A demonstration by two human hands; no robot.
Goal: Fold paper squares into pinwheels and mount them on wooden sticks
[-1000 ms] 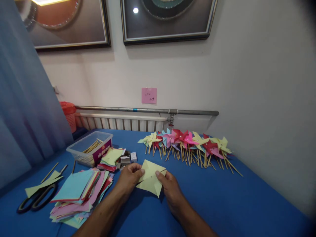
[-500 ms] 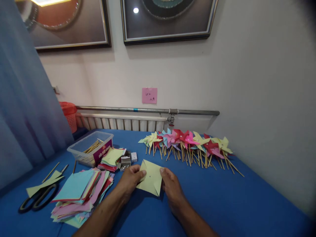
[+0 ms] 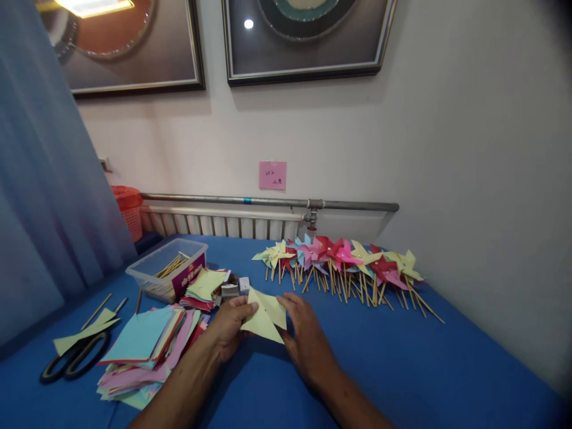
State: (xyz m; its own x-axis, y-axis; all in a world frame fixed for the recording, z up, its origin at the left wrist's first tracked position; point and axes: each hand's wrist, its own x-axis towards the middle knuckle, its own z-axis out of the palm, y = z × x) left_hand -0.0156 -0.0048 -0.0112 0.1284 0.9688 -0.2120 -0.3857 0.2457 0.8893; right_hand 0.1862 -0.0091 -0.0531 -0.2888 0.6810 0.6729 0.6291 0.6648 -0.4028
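A pale yellow paper square (image 3: 263,316) with slits cut in from its corners and a small dark mark at its middle is held above the blue table. My left hand (image 3: 232,325) pinches its left side, thumb on top. At the right edge, my right hand (image 3: 308,342) has its fingers apart: the fingertips reach the upper right corner, while the thumb sits lower by the edge. The paper's right part is tilted. Just behind the left hand stand small boxes (image 3: 230,290) and a little stack of coloured paper (image 3: 205,286).
Finished pinwheels (image 3: 330,250) lie in a row at the back right. A clear plastic tub (image 3: 167,268) holds wooden sticks. Coloured paper sheets (image 3: 138,336) are piled at left, beside black-handled scissors (image 3: 80,357) with yellow scraps on them. Behind runs a radiator (image 3: 223,223).
The paper has turned and tilted and shifted slightly left. My right hand has loosened its pinch on the right edge, its fingers now spread. The left hand keeps its grip.
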